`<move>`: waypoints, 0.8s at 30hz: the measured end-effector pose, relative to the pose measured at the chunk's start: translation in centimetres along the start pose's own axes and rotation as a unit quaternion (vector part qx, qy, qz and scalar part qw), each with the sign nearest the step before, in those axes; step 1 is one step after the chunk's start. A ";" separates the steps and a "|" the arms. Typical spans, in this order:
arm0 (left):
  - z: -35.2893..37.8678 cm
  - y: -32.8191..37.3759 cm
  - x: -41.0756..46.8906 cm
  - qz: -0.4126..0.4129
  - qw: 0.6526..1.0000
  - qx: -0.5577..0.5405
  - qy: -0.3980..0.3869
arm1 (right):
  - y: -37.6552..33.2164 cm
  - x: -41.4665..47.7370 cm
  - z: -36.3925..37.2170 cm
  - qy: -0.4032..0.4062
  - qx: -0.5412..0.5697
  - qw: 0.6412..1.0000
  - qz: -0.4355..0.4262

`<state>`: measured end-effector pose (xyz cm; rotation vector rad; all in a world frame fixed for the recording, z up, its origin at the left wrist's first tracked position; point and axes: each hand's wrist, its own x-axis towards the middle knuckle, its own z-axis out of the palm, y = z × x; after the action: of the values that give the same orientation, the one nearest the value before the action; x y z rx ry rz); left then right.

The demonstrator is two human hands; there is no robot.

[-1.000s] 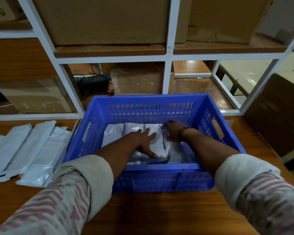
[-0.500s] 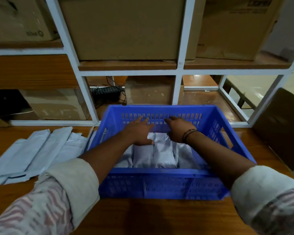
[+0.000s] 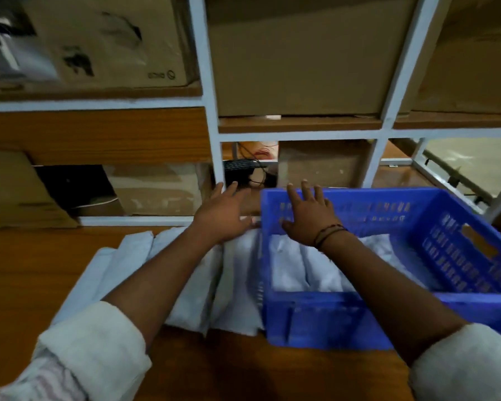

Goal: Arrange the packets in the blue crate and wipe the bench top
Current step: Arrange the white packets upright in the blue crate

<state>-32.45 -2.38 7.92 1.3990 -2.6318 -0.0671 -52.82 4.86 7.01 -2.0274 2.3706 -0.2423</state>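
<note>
My left hand [image 3: 223,217] and right hand [image 3: 310,215] are empty, fingers [image 3: 306,192] spread; I'd lift one white plastic packet [image 3: 237,290] flat into the blue slotted crate [image 3: 330,322]

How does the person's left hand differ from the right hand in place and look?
The left hand is outside the blue crate, over the far end of the loose packets on the bench. The right hand is at the crate's far wall, fingertips above its rim. The right wrist wears dark bands; the left wrist is bare. Both hands are open, fingers spread, and hold nothing.
</note>
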 end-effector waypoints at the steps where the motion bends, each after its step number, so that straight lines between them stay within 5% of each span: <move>1: -0.1 -2.4 -0.7 -0.006 1.000 0.010 0.005 | -2.0 0.2 0.5 -0.008 0.008 1.000 0.001; 14: 6.6 -25.7 -8.7 -0.211 0.971 -0.057 -0.101 | -23.1 0.9 8.5 -0.092 0.027 0.995 -0.038; 19: 8.8 -29.1 -12.2 -0.280 0.943 -0.063 -0.169 | -28.6 1.7 12.8 -0.133 0.043 0.989 -0.044; 24: 10.0 -29.5 -12.7 -0.266 0.952 -0.095 -0.121 | -31.8 2.4 16.7 -0.150 0.026 0.988 0.013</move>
<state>-2.95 -8.81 -6.80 2.0892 -2.2521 -0.5715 -20.20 -4.07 -5.32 -1.8568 2.1835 0.0032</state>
